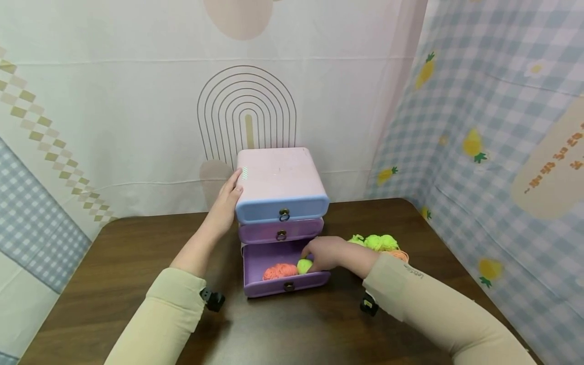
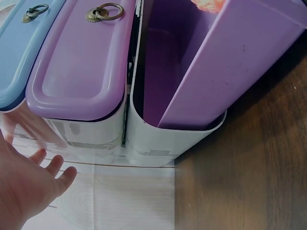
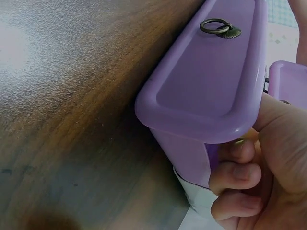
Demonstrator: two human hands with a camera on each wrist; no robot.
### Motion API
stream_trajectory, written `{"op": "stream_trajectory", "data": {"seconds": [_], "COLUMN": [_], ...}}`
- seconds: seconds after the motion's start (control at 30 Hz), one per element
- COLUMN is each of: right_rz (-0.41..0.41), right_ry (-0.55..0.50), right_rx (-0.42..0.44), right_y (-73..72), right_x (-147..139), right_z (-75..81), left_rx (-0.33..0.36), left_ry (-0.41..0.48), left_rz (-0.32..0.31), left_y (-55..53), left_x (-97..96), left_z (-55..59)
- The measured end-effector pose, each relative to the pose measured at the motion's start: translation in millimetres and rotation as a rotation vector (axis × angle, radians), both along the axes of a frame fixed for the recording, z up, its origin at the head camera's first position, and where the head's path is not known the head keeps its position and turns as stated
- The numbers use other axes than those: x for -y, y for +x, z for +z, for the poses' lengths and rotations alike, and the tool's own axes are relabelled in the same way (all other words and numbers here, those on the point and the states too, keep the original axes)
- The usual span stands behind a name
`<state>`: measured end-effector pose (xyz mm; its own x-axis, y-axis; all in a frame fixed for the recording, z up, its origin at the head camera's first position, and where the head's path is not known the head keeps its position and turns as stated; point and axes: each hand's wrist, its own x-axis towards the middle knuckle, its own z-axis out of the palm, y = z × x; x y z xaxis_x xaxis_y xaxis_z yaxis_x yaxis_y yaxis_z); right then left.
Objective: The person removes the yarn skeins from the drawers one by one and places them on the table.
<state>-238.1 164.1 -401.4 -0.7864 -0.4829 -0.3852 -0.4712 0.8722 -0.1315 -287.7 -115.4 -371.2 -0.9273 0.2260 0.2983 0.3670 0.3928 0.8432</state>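
Note:
A small stack of drawers (image 1: 278, 172) with a pink top stands on the table, its bottom purple drawer (image 1: 255, 263) pulled out. My left hand (image 1: 223, 205) lies against the left side of the upper box with its fingers extended; the left wrist view shows that hand (image 2: 33, 184) beside the blue and purple drawer fronts. Inside the open drawer, at its right end, my right hand (image 1: 326, 252) holds a yellow-green ball of yarn (image 1: 304, 266), fingers curled. A coral ball of yarn (image 1: 279, 271) lies just left of it. In the right wrist view the fingers (image 3: 237, 175) are behind the drawer front.
Several yellow-green balls of yarn (image 1: 380, 242) and an orange one (image 1: 401, 255) lie on the brown table (image 1: 292, 329) right of the drawers, partly behind my right forearm. A blue drawer (image 1: 260, 210) and a purple one (image 1: 260, 232) above are closed. Patterned cloth (image 1: 150, 126) hangs behind.

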Motion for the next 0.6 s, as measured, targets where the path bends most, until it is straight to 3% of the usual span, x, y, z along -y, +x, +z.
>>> {"op": "stream_trajectory", "data": {"seconds": [0.37,0.6], "right_rz": [0.013,-0.04], "right_ry": [-0.145,-0.241], "right_rx": [-0.03,-0.034], "right_y": [0.4,-0.5], "right_x": [-9,-18], "right_z": [-3.3,-3.5], "left_rx": [-0.008,-0.008], "left_ry": [0.003,0.006], "left_rz": [-0.006,-0.008], "left_y": [-1.7,-1.2], "left_x": [0.9,0.4], "left_z": [-1.7,-0.8]}}
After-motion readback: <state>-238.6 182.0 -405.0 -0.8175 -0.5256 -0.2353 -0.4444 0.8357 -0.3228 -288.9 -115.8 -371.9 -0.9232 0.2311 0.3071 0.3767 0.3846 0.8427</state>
